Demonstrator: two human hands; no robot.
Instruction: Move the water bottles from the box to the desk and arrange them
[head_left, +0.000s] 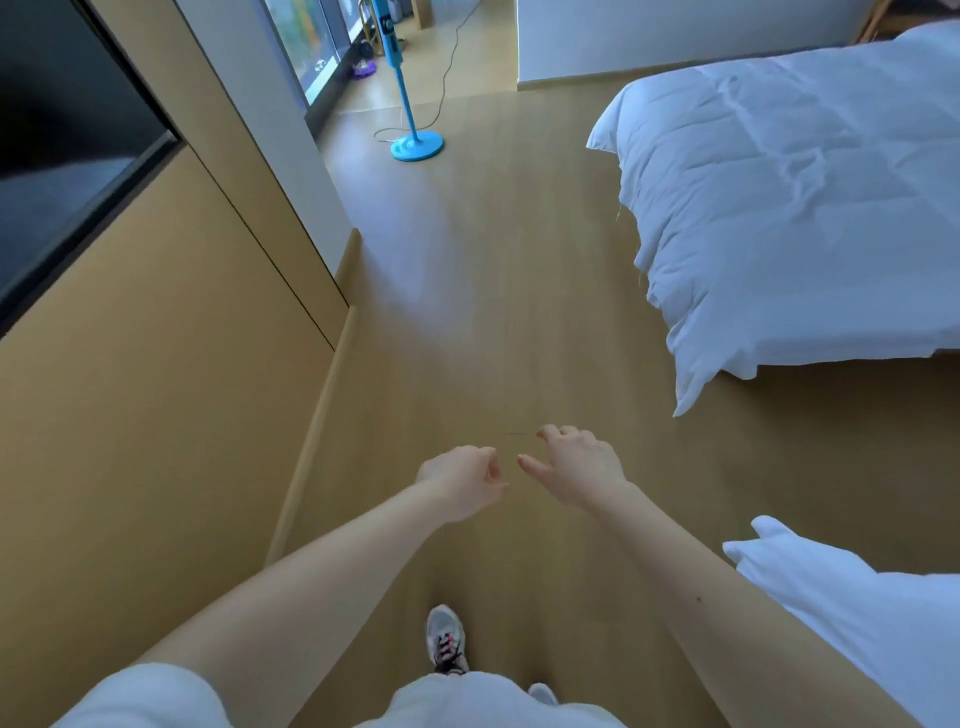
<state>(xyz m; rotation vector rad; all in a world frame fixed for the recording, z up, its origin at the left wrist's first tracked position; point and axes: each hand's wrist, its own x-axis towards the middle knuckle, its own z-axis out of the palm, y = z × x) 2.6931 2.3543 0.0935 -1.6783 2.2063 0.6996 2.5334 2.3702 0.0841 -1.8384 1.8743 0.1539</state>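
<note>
While I face the floor left of the bed, no bottles, box or desk are in view, so I cannot tell how much is done; I judge the carrying is still to do. My left hand and right hand reach forward close together, fingers loosely curled, holding nothing. How the bottles look, I cannot say.

Smooth wood-look floor, quilted cloth duvet
</note>
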